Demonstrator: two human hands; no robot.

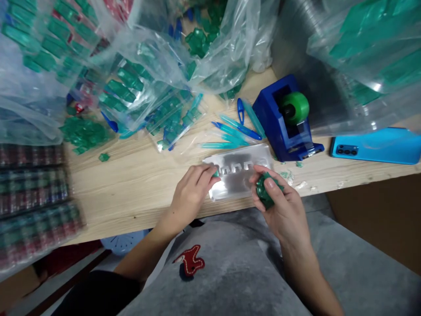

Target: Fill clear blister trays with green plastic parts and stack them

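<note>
A clear plastic tray (235,182) with a row of small moulded slots lies near the table's front edge. My left hand (194,188) is at the tray's left end, its thumb and fingertips closed on a small green piece (216,172) over the leftmost slot. At the tray's right end my right hand (283,202) is wrapped round a clump of green translucent pieces (265,191), with the thumb on top. The slots between the hands show no green in them.
Behind the tray lie blue and teal pens (233,131) and a blue tape dispenser (279,118). A blue phone (378,147) rests at the right. Bags of green parts (125,83) fill the back; stacked packs (33,193) stand at the left.
</note>
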